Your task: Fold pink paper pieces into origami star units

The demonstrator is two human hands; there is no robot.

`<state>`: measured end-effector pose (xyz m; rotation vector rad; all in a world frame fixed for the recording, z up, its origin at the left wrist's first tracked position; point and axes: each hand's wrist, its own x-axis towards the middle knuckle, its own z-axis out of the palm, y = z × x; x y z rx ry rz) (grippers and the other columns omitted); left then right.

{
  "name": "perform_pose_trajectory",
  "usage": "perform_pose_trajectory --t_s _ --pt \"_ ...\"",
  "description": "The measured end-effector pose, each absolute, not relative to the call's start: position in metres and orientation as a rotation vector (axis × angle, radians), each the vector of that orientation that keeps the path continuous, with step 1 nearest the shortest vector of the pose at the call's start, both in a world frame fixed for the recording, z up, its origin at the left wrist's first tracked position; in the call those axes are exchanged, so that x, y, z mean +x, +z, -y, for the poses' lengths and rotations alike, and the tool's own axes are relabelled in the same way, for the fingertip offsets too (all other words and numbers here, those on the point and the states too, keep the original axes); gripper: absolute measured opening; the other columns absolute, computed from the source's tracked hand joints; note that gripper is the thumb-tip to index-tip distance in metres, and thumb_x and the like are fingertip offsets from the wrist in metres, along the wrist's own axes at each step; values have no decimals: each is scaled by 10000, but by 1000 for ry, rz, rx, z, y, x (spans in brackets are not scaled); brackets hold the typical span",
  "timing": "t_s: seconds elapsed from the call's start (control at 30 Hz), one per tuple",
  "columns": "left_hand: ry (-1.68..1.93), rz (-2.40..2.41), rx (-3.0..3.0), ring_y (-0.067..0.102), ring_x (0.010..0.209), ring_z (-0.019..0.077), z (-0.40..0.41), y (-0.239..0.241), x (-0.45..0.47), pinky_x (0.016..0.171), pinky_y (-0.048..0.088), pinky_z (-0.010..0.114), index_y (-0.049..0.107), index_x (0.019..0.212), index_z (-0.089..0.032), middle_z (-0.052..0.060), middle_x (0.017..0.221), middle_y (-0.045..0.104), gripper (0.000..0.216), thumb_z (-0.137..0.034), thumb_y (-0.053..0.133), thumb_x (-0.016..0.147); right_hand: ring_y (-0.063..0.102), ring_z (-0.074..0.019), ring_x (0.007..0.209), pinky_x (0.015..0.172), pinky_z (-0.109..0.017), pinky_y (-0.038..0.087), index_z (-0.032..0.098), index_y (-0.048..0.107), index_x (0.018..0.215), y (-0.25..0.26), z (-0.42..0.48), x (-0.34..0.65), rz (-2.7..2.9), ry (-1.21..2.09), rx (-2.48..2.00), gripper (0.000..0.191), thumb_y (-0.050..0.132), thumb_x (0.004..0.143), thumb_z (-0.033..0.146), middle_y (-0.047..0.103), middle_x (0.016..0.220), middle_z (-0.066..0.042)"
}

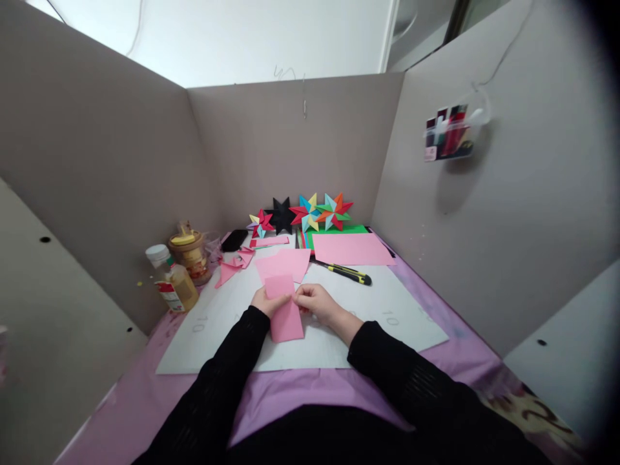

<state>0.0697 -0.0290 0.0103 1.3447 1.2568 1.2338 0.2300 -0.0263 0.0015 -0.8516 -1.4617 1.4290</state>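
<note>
A folded piece of pink paper (287, 323) is held upright in front of me, a little above the white board. My left hand (265, 301) grips its left side, thumb lying across the front. At the right edge of the paper, my right hand (312, 302) has its fingers pinched together on the sheet. Just behind lie more pink sheets (266, 263), partly covered by the held piece. Folded pink paper pieces (231, 266) rest at the left. A black and yellow utility knife (349, 272) lies beyond my right hand.
Paper stars (307, 213) stand along the back wall, before them a stack of coloured paper (353, 248). At left are a bottle (172, 278), a lidded jar (188, 255) and a black phone (235, 240). Grey panels enclose the table; a small hanging holder (450, 135) is on the right one.
</note>
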Motion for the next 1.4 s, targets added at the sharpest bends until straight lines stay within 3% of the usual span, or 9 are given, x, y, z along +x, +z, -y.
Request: perform_pose_trajectory --t_s 0.3,0.57,0.73,0.9,1.07,1.23,1.4 --pt "1412 -1168 992 476 431 73 9 -1 48 430 371 191 586 688 -122 -36 501 551 373 -380 769 490 366 -61 395 399 -191 247 153 513 531 7 31 228 1462 1448 -894 81 552 602 159 452 439 49" --pt "1444 -1240 994 388 374 52 7 -4 48 371 303 177 464 534 -152 -74 411 425 380 -461 679 579 350 -55 391 397 -191 227 157 495 524 4 30 229 1487 1434 -881 107 559 610 164 440 434 57" --pt "1559 -1372 1026 353 354 44 0 -6 36 357 268 172 440 542 -161 -68 414 422 400 -506 615 642 355 -59 382 382 -192 218 155 510 541 -1 27 229 1457 1466 -889 81 564 601 167 436 429 57" --pt "1410 -1142 913 522 502 91 4 -4 41 434 371 190 538 728 -152 -3 622 576 449 -583 601 620 383 -60 402 400 -190 246 151 509 560 -4 19 230 1323 1482 -874 94 583 604 190 468 456 46" --pt "1122 -1015 1117 543 496 132 12 -9 52 515 430 257 589 660 -95 39 560 597 405 -447 747 536 395 -66 402 405 -195 249 151 511 579 -7 14 232 1270 1529 -903 106 598 609 203 476 459 40" --pt "1005 -1084 1213 625 719 237 17 -4 53 666 484 335 651 849 -73 133 806 676 506 -403 783 490 358 -58 400 418 -201 230 147 524 576 -4 19 230 1396 1527 -883 114 599 627 216 444 441 52" --pt "981 -1346 1256 612 631 213 19 1 52 558 463 285 672 720 -86 111 698 678 400 -409 765 504 331 -54 416 430 -205 218 148 510 544 1 24 229 1476 1425 -888 125 585 624 208 420 447 60"
